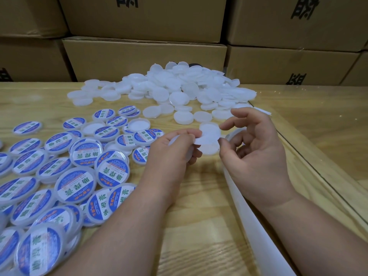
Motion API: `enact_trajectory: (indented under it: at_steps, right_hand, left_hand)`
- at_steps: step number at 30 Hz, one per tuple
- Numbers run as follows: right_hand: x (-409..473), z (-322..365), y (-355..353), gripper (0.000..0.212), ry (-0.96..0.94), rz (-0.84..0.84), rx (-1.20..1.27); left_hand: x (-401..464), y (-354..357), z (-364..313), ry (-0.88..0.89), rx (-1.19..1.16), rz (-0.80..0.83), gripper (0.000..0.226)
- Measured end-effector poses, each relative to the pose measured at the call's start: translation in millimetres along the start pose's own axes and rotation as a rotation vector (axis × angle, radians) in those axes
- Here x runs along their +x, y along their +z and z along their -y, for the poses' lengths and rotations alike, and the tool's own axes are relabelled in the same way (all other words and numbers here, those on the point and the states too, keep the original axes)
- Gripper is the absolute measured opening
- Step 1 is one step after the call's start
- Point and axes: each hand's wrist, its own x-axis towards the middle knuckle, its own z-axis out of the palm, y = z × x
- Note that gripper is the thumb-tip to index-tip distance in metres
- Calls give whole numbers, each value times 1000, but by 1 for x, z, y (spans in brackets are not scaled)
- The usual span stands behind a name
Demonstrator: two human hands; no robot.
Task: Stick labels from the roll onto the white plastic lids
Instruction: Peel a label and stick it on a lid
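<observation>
Lids [173, 86] piled at twelve o'clock; left hand [171, 154] pinches one blank lid [209, 140] steady for labelling, right hand [253, 148] loosely curled, empty

Two bare forearms, sleeveless, no jewellery

Warehouse packing bench; stacked cartons [143, 54] behind table [199, 216].
</observation>
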Motion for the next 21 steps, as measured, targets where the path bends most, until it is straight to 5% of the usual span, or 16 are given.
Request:
enact_trajectory:
  at_steps: [10, 17, 21]
  right_hand:
    - [-1, 3, 0, 63, 47, -1, 61]
    - [0, 4, 0, 48, 216, -49, 178]
    - [3, 7, 0, 40, 344, -77, 293]
  left_hand:
    - [0, -1, 0, 23, 2, 17, 22]
    - [-3, -6, -1, 76, -204, 95, 45]
    - [-1, -4, -2, 14, -252, 52, 33]
